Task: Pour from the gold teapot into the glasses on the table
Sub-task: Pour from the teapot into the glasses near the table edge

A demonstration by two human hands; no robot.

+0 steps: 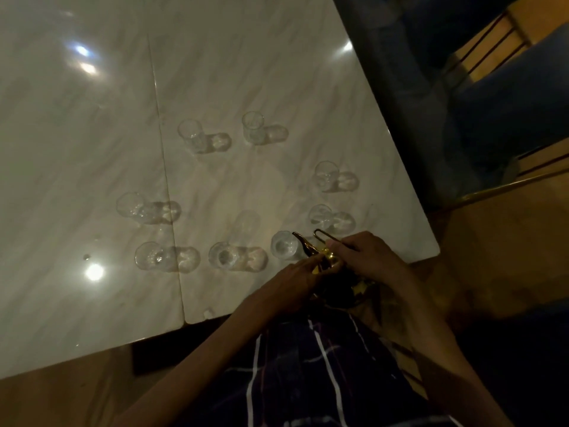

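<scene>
1. A dark striped garment [308,374] fills the foreground, at the table's [92,149] near edge.
2. The right hand [369,257] is closed around the thin handle of the gold teapot [335,272], near the table's right corner; the left hand [295,275] has its fingers pressed on the lid.
3. The spout hangs over the nearest glass [284,245]; pouring looks underway or imminent.
4. Next, judging by the layout: a steady tilt, then the neighbouring glass [223,255] and farther glasses [253,126].
</scene>
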